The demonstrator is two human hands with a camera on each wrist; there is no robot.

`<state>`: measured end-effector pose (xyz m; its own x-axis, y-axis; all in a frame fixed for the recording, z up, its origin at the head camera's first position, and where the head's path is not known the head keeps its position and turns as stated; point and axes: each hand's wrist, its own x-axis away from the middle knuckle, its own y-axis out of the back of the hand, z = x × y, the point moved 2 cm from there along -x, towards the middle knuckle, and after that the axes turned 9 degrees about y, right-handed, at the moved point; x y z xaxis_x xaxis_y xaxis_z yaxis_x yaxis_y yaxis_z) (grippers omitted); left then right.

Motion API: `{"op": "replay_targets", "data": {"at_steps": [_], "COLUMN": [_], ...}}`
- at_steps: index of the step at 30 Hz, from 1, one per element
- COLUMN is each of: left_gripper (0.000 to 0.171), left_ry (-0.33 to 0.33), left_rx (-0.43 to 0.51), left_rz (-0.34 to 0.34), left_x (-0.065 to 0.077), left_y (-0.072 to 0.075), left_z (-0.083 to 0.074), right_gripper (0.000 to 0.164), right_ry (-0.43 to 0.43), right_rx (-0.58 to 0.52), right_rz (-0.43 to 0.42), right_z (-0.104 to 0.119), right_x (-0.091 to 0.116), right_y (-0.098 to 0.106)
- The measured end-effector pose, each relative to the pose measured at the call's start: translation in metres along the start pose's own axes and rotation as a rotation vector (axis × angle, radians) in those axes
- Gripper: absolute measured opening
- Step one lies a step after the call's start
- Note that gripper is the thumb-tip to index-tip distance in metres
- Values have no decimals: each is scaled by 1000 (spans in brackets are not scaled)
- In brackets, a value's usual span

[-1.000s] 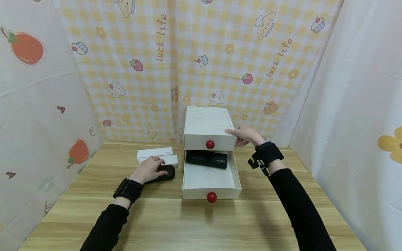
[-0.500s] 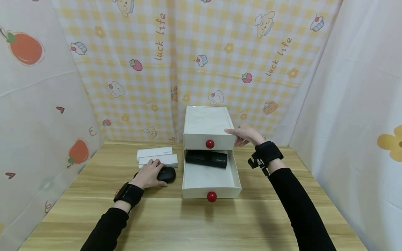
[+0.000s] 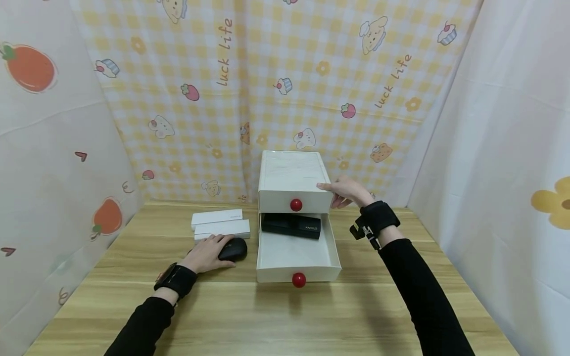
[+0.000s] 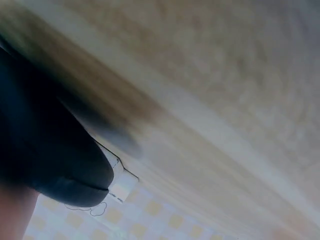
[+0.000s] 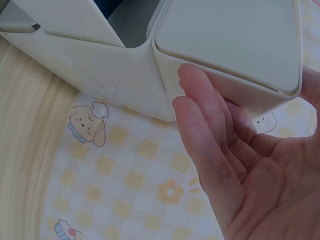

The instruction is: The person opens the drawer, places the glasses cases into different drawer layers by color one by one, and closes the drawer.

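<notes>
Under my left hand (image 3: 206, 256) is a long black case with a rounded end (image 3: 233, 249), like a glasses case. The fingers lie over it and the thumb grips its near side. In the left wrist view this black case (image 4: 55, 145) fills the left edge. My right hand (image 3: 349, 190) holds the front right corner of a white two-drawer cabinet (image 3: 294, 170), thumb on top. In the right wrist view the fingers (image 5: 200, 120) rest against its side. The lower drawer (image 3: 298, 254) is pulled out, with a slim black box (image 3: 291, 225) at its back.
Two white slim boxes (image 3: 222, 228) lie just behind my left hand, left of the cabinet. Red round knobs (image 3: 299, 280) stick out from both drawer fronts. A patterned curtain (image 3: 200, 123) hangs behind the wooden table (image 3: 213, 316).
My left hand has shifted around the black case, its fingers now spread over the far side, and drawn slightly toward me. The right hand and the drawers have stayed as they were.
</notes>
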<state>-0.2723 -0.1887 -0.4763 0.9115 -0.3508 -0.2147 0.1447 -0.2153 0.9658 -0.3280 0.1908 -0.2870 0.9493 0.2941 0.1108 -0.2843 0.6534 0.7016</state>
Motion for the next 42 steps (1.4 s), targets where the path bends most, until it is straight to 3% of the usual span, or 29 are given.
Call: {"op": "replay_targets", "data": {"at_steps": [6,13,21,25,31,36,42], "left_gripper": [80,77,77,79,79,79,80], "left_ry": [-2,-18,-157,-213,-338,-403,-434], "left_rx": [43,92,106,100,28,-67,-159], "left_rz": [-56,-141,-300,-292,-248,-200,-138], "left_x": [-1,-7,-11,-13,-23,-37,-51], "left_y": [10,47,91,110,126,125,106], "left_z": [-3,-13,-30,-52,-99,-140,-175], "right_gripper": [52,51,51,52,51,52,54], "right_ry": [-18,-15,-14,-17,-21,-14,-19], "right_rx": [19,13,0,-2,-8,-12,-8], "right_rz": [7,2,6,5,4,4,6], "right_z": [0,-1,-2,-1,-1,-1,-1], "right_x": [-2,-3,-3,-2,-2,-2,-3], "right_y": [-1,-1,-1,-1,-2,-2,-2]}}
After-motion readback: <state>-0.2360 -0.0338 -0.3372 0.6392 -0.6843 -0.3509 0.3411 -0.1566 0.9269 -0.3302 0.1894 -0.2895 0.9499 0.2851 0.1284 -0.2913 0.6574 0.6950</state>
